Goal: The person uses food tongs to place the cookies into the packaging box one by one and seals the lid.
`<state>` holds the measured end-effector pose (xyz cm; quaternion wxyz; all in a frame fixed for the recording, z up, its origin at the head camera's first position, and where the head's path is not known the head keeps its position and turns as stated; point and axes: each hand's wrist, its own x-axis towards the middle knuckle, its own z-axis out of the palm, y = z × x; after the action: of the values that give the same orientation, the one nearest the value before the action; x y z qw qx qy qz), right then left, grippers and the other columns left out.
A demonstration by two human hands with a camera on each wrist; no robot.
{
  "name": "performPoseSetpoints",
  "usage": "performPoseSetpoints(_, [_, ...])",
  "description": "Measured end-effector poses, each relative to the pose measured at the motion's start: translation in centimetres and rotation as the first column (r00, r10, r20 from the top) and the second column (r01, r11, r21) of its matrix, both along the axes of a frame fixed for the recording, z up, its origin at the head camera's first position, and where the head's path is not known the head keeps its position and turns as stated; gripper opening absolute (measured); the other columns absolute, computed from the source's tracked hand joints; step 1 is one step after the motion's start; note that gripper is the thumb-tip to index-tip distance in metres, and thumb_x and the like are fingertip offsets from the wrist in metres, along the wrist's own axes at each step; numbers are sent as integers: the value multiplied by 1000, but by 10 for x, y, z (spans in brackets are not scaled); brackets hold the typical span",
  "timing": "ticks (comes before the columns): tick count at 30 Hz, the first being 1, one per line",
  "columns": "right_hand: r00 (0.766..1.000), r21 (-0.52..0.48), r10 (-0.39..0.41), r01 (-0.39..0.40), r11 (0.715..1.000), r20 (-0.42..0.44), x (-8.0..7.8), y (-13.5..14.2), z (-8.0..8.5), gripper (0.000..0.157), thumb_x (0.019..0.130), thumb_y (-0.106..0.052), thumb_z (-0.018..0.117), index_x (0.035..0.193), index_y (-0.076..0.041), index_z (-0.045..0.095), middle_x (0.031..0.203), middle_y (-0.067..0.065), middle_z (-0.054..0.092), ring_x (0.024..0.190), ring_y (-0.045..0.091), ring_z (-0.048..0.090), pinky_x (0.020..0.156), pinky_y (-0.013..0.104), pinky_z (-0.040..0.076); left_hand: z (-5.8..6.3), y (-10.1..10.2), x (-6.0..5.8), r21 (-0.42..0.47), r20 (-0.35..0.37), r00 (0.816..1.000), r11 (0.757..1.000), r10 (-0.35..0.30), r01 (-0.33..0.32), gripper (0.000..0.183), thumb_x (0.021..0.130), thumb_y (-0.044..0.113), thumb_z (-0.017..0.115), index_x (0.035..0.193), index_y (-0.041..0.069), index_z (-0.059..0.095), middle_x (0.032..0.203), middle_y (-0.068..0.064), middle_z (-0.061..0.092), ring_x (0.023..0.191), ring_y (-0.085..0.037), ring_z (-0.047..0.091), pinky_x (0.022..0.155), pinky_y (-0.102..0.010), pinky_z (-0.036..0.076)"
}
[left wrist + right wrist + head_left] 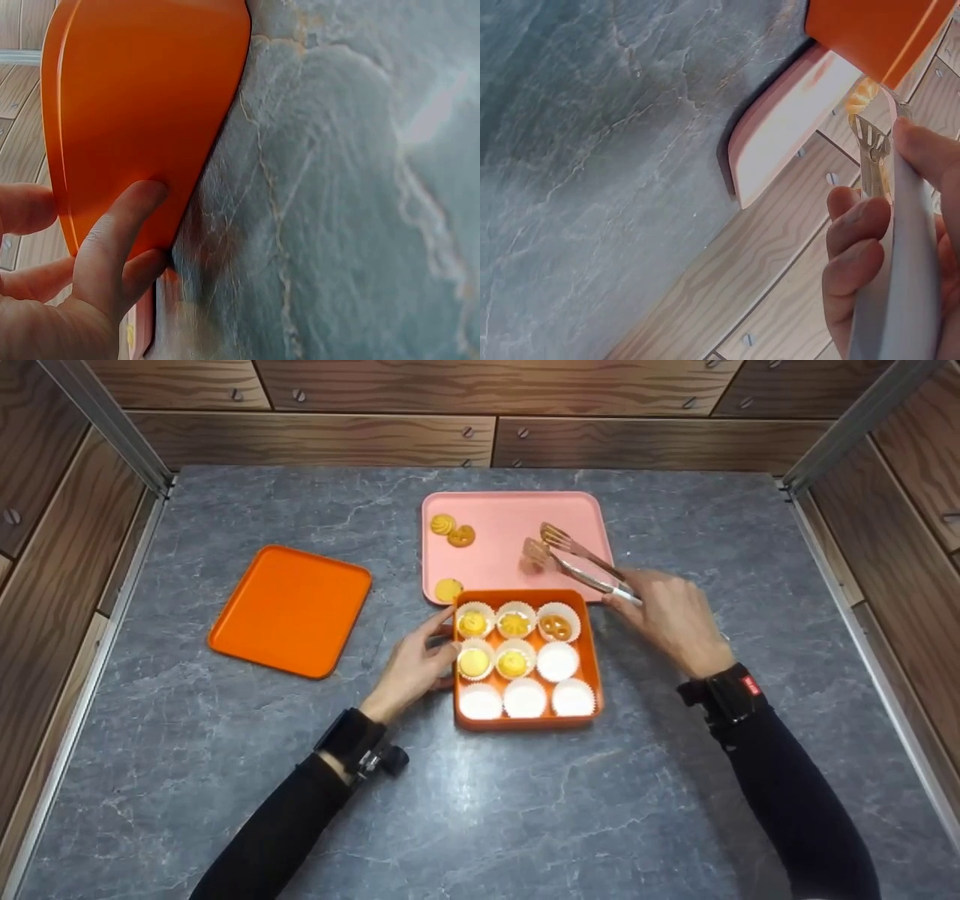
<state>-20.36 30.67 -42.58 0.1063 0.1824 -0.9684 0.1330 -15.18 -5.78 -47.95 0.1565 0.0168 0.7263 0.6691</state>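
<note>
My right hand [675, 619] holds metal tongs [589, 577] over the pink tray [499, 510]. In the right wrist view a golden cookie [861, 97] shows at the tong tips; in the head view that spot is blurred. My left hand [412, 664] rests against the left wall of the orange box [525, 724], its fingertips on the outer wall in the left wrist view. Inside the box stand white paper cups [557, 661]. Several hold cookies, among them a flower-shaped cookie [514, 624] and a pretzel-shaped cookie [556, 628]; the others show only white.
On the pink tray's left side lie a swirl cookie [442, 524], a pretzel-shaped cookie [461, 536] and a round flat cookie [448, 589]. To the left, an orange lid [292, 611] lies on the grey marbled table [480, 810]. Wood-patterned panels [375, 439] border the table.
</note>
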Motion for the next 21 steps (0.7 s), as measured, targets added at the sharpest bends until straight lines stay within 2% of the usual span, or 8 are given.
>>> performPoseSetpoints(4, [1000,-8,8,-8,1000,-27,5,0,4,38,99,-31,71,122,-1,71,95,17,73,75,35,68,61,54,57,0,-1,-1,-6,-3,1000,1000,-7,7,67,99,10,61,161,24,40,145,-14,51,112,-27,69,73,-40,66])
performPoseSetpoints(7, [1000,-6,-5,4,1000,-17,6,0,5,42,99,-32,72,126,0,70,94,18,72,74,35,67,60,53,57,1,-2,-1,-18,-15,1000,1000,-8,8,66,100,11,62,161,24,40,144,-14,52,109,-26,70,72,-41,66])
performPoseSetpoints(17, [985,-3,-158,158,987,65,-11,3,-2,48,99,-37,71,131,-2,69,85,15,66,69,33,59,59,53,50,0,-1,0,28,17,1000,1000,-5,4,67,100,9,60,162,22,38,145,-17,50,114,-29,68,76,-41,66])
performPoseSetpoints(21, [981,63,-180,176,982,76,-13,3,-4,48,99,-39,71,130,-3,69,91,19,68,71,37,62,56,54,50,0,1,0,29,19,1000,1000,-9,8,67,100,9,61,162,21,39,145,-16,49,114,-29,68,76,-41,66])
